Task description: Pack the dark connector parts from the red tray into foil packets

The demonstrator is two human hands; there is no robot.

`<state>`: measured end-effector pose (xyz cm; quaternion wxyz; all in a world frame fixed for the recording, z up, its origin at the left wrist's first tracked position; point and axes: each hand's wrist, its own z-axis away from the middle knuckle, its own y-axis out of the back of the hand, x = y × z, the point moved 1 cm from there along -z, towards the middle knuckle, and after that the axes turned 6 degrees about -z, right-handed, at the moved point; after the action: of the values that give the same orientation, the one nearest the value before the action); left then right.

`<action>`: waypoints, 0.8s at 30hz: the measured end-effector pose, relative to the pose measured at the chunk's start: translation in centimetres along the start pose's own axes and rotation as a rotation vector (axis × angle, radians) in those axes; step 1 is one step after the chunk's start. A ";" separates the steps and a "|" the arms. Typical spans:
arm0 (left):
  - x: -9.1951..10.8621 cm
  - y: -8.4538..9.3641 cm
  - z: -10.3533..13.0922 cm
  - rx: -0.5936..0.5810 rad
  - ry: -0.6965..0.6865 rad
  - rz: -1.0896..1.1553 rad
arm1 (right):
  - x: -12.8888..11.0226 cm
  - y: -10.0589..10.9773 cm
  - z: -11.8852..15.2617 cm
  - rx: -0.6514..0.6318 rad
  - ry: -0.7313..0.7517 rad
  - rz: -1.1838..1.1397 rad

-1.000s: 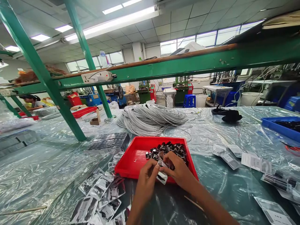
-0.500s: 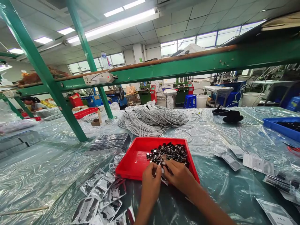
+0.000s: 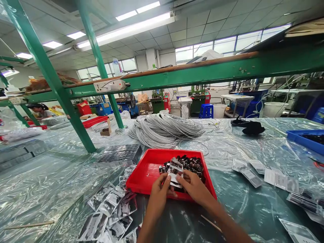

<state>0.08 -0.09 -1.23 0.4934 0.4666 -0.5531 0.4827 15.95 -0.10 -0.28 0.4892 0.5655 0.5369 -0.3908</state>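
A small clear plastic packet with a white label [image 3: 174,172] is held up over the front of the red tray [image 3: 145,189]. On its left edge, my left hand [image 3: 160,189] pinches it between thumb and fingers. My right hand [image 3: 193,185] grips the packet's right side, thumb on the front. Behind the packet, a heap of small black parts with shiny metal ends [image 3: 193,164] fills the tray's right half. The packet's exact contents are too small to make out.
Filled packets [image 3: 108,209] lie heaped left of the tray, with more packets [image 3: 278,179] at right. A large coil of grey cable [image 3: 164,130] sits behind. A green post [image 3: 76,125] rises at left; a thin stick [image 3: 211,223] lies near my right forearm.
The packet, earlier low and mostly hidden by my fingers, is now raised upright and faces me. Both hands have moved slightly apart along its sides.
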 end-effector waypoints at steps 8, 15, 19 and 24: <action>0.8 -0.4 0.7 -0.096 -0.079 -0.050 | -1.1 -0.5 0.2 -0.007 -0.100 -0.299; 0.8 -0.4 1.2 -0.128 -0.170 0.056 | -1.3 -1.1 0.8 -0.191 -0.385 -0.732; 0.2 -0.2 1.0 -0.145 -0.171 0.061 | -0.9 -1.4 0.8 -0.217 -0.403 -0.626; 0.3 -0.3 0.9 -0.034 -0.168 -0.097 | -1.6 -0.7 0.9 0.238 0.093 0.083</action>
<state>0.29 -1.02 -0.95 0.4759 0.5232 -0.5774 0.4080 15.10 -1.41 0.95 0.4092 0.6585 0.4851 -0.4046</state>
